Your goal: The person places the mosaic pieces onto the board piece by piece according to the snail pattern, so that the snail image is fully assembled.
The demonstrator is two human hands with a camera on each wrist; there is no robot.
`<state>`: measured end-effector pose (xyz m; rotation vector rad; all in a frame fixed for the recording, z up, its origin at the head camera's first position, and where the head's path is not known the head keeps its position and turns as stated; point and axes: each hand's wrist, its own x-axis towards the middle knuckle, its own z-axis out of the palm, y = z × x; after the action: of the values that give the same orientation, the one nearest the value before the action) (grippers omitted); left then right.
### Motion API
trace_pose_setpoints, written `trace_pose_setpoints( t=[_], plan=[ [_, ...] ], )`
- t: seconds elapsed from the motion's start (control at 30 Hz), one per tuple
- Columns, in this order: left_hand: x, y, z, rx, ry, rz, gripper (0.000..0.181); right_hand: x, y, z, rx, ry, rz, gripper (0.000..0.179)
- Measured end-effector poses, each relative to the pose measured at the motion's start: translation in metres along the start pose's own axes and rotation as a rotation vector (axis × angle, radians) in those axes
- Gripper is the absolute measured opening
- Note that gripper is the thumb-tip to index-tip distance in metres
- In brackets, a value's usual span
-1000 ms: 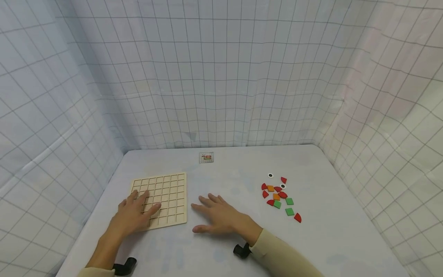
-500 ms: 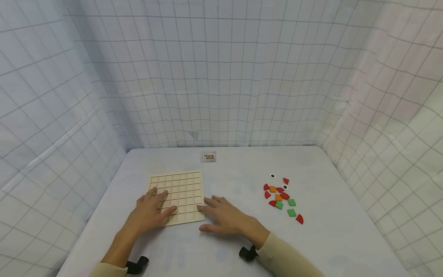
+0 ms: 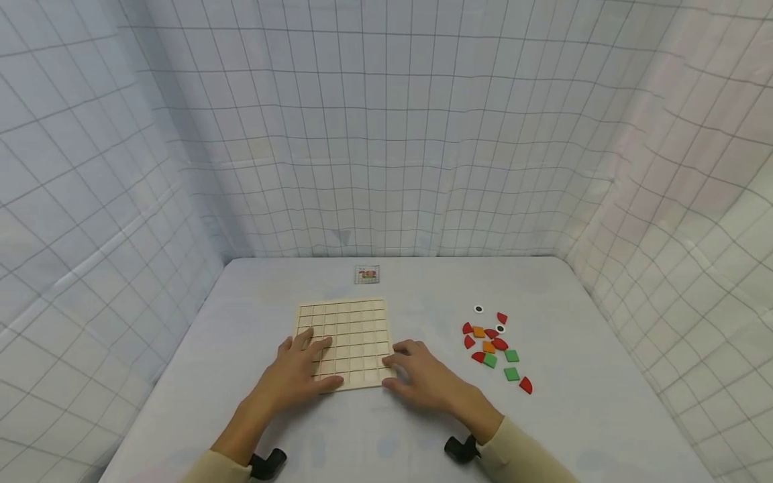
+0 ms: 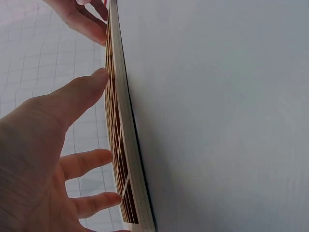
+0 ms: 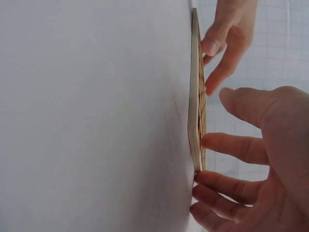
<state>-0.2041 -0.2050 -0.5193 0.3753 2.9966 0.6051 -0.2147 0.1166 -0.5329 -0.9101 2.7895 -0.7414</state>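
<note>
A pale wooden board (image 3: 353,325) with a square grid of raised lines lies flat on the white table. My left hand (image 3: 294,379) rests on its left and front part, fingers spread and fingertips touching the grid; the left wrist view shows thumb and fingertips at the board's surface (image 4: 126,145). At the near right corner is my right hand (image 3: 425,379). Its index fingertip touches the board's face, while the other fingers (image 5: 231,186) lie along the right edge and the thumb stands off it, as the right wrist view shows.
Loose flat pieces lie to the right: red quarter-rounds (image 3: 526,385), green squares (image 3: 511,373), orange squares (image 3: 479,331) and white discs with black centres (image 3: 478,309). A small picture card (image 3: 367,274) lies near the table's back edge. Gridded white curtains (image 3: 386,134) enclose the table.
The board has slid to the right under my left hand, towards the middle. My right hand has shifted slightly right, and its fingers have met the board's right edge.
</note>
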Motion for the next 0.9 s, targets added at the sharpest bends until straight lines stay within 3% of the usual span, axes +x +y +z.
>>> trace_pose_setpoints(
  t=[0.63, 0.77, 0.9],
  plan=[
    [0.02, 0.061, 0.033, -0.08, -0.023, 0.116, 0.093, -0.045, 0.056, -0.038, 0.105, 0.188, 0.124, 0.015],
    [0.021, 0.068, 0.036, -0.097, -0.03, 0.133, 0.092, -0.051, 0.066, -0.045, 0.148, 0.212, 0.144, 0.012],
    [0.021, 0.07, 0.038, -0.102, -0.032, 0.139, 0.092, -0.057, 0.079, -0.052, 0.186, 0.236, 0.219, 0.011]
  ],
)
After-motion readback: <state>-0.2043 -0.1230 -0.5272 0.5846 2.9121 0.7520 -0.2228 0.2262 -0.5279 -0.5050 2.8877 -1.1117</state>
